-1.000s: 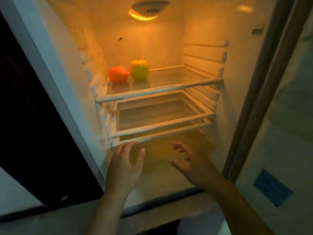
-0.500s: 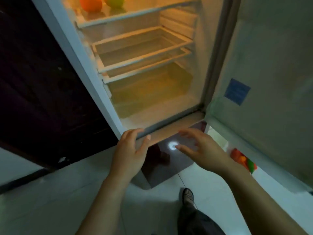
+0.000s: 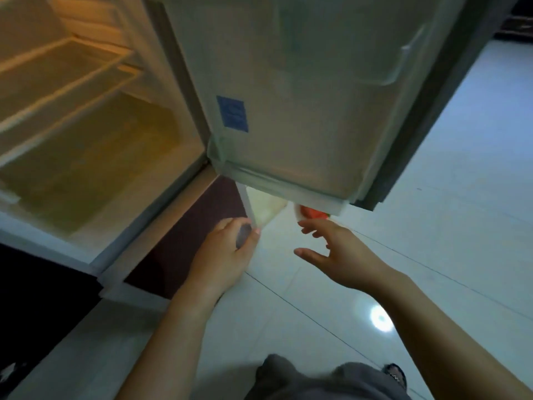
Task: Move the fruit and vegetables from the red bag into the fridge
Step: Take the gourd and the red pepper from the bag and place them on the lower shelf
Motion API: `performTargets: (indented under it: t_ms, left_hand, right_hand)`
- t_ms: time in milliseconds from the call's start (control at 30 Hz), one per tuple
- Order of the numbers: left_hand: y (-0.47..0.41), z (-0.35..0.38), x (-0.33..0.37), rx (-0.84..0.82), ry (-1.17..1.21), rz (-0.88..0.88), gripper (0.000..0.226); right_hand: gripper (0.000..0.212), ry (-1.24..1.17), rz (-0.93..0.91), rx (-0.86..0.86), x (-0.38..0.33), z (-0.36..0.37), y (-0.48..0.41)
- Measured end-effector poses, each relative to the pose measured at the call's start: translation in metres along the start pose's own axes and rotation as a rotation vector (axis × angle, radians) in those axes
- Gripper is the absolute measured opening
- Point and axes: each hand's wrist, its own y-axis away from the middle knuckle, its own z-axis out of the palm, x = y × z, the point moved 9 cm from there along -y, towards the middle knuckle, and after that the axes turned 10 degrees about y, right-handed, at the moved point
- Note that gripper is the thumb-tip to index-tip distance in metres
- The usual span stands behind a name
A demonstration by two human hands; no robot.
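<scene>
The fridge (image 3: 95,157) stands open at the upper left, lit yellow inside, with bare shelves (image 3: 57,67) in view. Its open door (image 3: 302,96) hangs over the floor in the middle. Below the door's bottom edge a small patch of the red bag (image 3: 313,213) with produce shows; the rest is hidden by the door. My left hand (image 3: 227,252) is low in front of the fridge base, fingers relaxed, holding nothing. My right hand (image 3: 337,249) reaches toward the red patch with spread fingers, a short gap away.
Pale glossy tiled floor (image 3: 432,226) spreads to the right with a light reflection on it. A dark brown lower panel (image 3: 184,235) sits under the fridge compartment. My knee in grey trousers (image 3: 317,379) and a shoe (image 3: 396,373) show at the bottom.
My view has swung down and right, away from the shelf with the orange and apple. Both hands dropped from the fridge opening toward the floor under the door, the right nearing the red bag.
</scene>
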Motion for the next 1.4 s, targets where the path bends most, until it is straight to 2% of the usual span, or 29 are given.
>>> performTargets:
  t_ms: [133, 233, 467, 733, 1067, 1300, 1400]
  left_hand:
    - [-0.005, 0.085, 0.073, -0.166, -0.026, 0.076, 0.038]
    - [-0.010, 0.153, 0.145, -0.204, -0.002, 0.176, 0.035]
    - [-0.014, 0.315, 0.270, -0.338, 0.042, 0.227, 0.032]
    - [-0.013, 0.408, 0.351, -0.406, -0.033, 0.280, 0.037]
    - [-0.079, 0.494, 0.415, -0.489, -0.088, 0.338, 0.040]
    - [-0.185, 0.546, 0.457, -0.527, -0.090, 0.337, 0.042]
    - [-0.242, 0.543, 0.475, -0.470, -0.079, 0.312, 0.042]
  right_hand:
    - [0.056, 0.001, 0.084, 0.047, 0.080, -0.041, 0.044]
    - [0.054, 0.003, 0.159, 0.096, 0.155, -0.081, 0.085]
    - [0.052, -0.003, 0.333, 0.171, 0.319, -0.153, 0.186]
    - [0.049, -0.069, 0.436, 0.191, 0.422, -0.203, 0.244]
    - [0.046, -0.101, 0.478, 0.209, 0.504, -0.245, 0.218]
    - [0.047, -0.049, 0.496, 0.185, 0.577, -0.304, 0.139]
    - [0.047, -0.006, 0.447, 0.153, 0.597, -0.335, 0.086]
